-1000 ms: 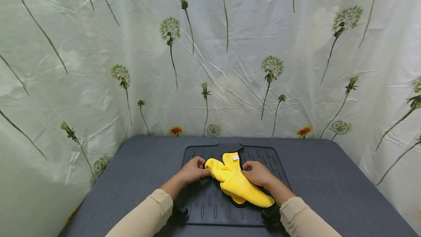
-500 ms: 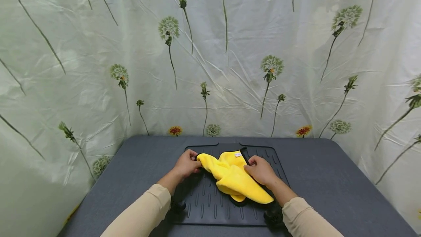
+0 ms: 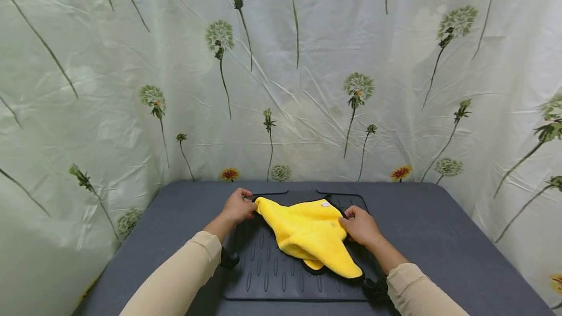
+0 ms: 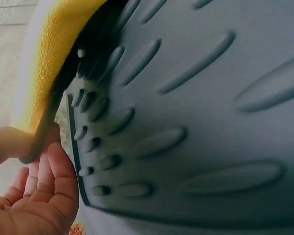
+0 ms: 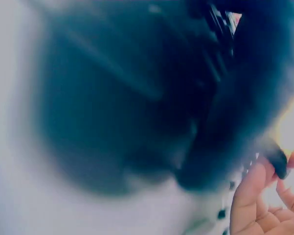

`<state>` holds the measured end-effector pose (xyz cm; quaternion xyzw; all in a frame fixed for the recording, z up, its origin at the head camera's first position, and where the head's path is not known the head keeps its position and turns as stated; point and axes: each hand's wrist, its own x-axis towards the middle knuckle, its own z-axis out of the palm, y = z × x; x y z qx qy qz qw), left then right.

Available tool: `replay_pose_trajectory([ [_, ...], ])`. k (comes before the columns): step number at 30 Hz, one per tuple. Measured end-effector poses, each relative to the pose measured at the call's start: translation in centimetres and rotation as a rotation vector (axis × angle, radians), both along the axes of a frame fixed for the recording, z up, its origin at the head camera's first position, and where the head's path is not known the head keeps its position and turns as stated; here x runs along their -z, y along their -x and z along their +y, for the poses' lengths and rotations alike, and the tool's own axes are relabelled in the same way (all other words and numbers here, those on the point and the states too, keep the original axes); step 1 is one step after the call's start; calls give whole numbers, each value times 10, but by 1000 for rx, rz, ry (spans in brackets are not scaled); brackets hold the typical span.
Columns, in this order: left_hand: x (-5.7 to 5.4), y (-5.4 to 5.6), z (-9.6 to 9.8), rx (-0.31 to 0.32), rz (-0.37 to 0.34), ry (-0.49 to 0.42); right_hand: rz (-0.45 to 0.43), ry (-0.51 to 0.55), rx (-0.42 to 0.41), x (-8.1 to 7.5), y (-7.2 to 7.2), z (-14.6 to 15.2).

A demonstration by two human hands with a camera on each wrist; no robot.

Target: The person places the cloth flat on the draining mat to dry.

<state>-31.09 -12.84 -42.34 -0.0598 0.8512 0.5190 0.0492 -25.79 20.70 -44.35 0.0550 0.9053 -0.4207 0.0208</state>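
Observation:
A yellow cloth (image 3: pixel 307 228) with dark edging and a small white tag hangs spread between my two hands, its lower end drooping over the black ribbed mat (image 3: pixel 263 282). At its upper left corner my left hand (image 3: pixel 237 207) pinches the edge. The left wrist view shows that thumb and the fingertips closing on the dark-trimmed corner of the cloth (image 4: pixel 54 58). My right hand (image 3: pixel 362 227) pinches the right-hand edge below the tag. In the right wrist view, the right hand (image 5: pixel 259 208) has the dark trim between its fingertips; a large dark blurred shape fills much of that view.
The mat lies on a dark grey table (image 3: pixel 421 238). Behind the table hangs a pale curtain (image 3: pixel 320 82) printed with dandelions. A black device (image 3: pixel 229 258) shows under the left wrist and another black device (image 3: pixel 374 288) beside the right wrist.
My left hand has moved left and away from me, my right hand to the right. Between them the bunched cloth has been drawn out wider and flatter.

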Motion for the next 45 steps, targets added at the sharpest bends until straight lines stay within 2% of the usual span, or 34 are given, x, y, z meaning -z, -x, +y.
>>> replay_pose_trajectory([
  [7,-6,8,-3,3,17,60,-11,-38,9,0,-1,15],
  [10,-6,8,-2,2,28,95,-15,-45,25,0,-2,20],
  [13,-3,8,1,1,10,112,-7,-40,32,1,-4,23],
  [21,1,1,13,40,-130,76,-41,-16,4,-3,-12,25],
  [25,2,-3,20,41,-137,62,-84,17,-35,-6,-19,24],
  [29,7,-6,24,21,-124,35,-121,97,-79,-7,-27,21],
  [33,11,-8,26,5,-134,21,-125,165,-143,-7,-31,18],
  [37,13,-10,30,14,-139,18,-115,186,-199,-6,-33,18],
  [40,14,-8,30,7,-131,8,-98,180,-209,-5,-34,19],
  [45,12,-4,23,-31,-120,12,-84,155,-162,-1,-34,23],
])
